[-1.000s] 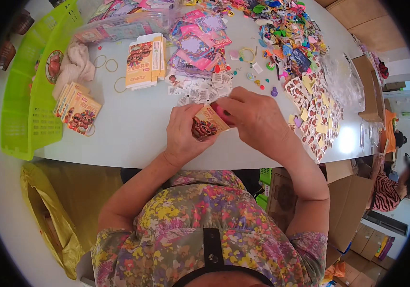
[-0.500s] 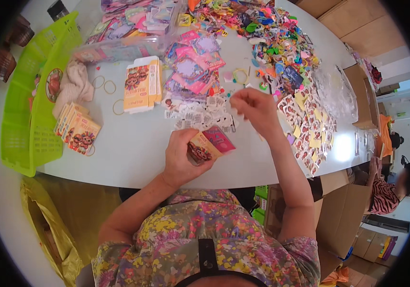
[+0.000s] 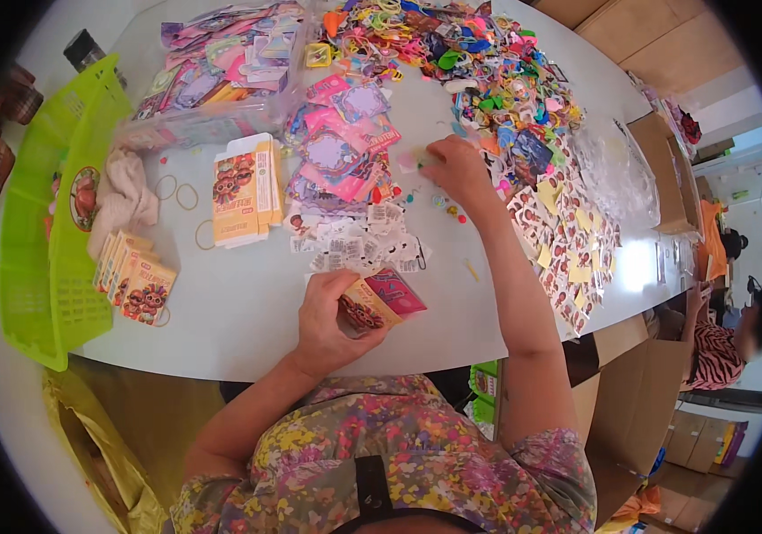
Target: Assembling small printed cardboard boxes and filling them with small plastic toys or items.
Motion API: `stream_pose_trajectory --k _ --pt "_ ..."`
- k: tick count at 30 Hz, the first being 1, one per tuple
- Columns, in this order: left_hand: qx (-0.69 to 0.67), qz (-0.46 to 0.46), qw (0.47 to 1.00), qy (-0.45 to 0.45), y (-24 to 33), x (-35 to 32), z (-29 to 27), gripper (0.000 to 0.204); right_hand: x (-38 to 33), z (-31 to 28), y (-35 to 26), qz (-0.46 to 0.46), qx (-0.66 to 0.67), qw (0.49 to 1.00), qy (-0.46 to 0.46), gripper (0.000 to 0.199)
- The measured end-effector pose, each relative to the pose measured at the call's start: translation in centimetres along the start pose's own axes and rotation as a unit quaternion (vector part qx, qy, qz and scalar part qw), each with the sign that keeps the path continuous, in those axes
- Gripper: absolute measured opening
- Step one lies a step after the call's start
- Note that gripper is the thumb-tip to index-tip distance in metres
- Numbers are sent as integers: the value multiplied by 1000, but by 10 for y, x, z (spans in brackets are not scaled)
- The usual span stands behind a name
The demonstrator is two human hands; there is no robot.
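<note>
My left hand [image 3: 329, 319] is wrapped round a small yellow-orange box [image 3: 370, 305] with cartoon figures on it. A pink card [image 3: 399, 292] sticks out of the box's open right end. Farther off, my right hand [image 3: 459, 171] is at the tabletop beside the heap of trinkets, its fingertips pinched together. Something small may be between them, but I cannot make it out. Between my hands lie white barcode slips [image 3: 350, 236], with a pile of pink and purple cards [image 3: 342, 147] behind them.
A heap of colourful trinkets [image 3: 496, 89] spreads across the back right, above many stickers [image 3: 568, 231]. Flat yellow boxes [image 3: 243, 191] lie left of the cards. Filled boxes [image 3: 145, 289] lean by a green basket [image 3: 60, 303]. A clear bin [image 3: 194, 129] stands at the back left.
My right hand has moved farther away and slightly left, down to the table by the trinkets. My left hand still holds the box; the whole view has shifted a little.
</note>
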State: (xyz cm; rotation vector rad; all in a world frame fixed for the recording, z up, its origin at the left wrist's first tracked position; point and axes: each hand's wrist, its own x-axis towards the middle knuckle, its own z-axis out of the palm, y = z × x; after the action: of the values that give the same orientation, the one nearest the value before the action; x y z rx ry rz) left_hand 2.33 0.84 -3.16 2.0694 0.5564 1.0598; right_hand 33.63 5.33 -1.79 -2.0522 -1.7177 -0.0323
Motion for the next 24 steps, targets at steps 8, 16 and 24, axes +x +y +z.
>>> stream_pose_trajectory --k 8,16,24 --pt "28 2 999 18 2 3 0 79 -5 -19 -4 51 118 992 -9 11" --pt "37 -38 996 66 1 2 6 70 -56 -107 -103 112 472 872 -58 11" --pt "50 -35 995 83 5 0 6 68 -94 -110 -149 49 397 915 -50 5"
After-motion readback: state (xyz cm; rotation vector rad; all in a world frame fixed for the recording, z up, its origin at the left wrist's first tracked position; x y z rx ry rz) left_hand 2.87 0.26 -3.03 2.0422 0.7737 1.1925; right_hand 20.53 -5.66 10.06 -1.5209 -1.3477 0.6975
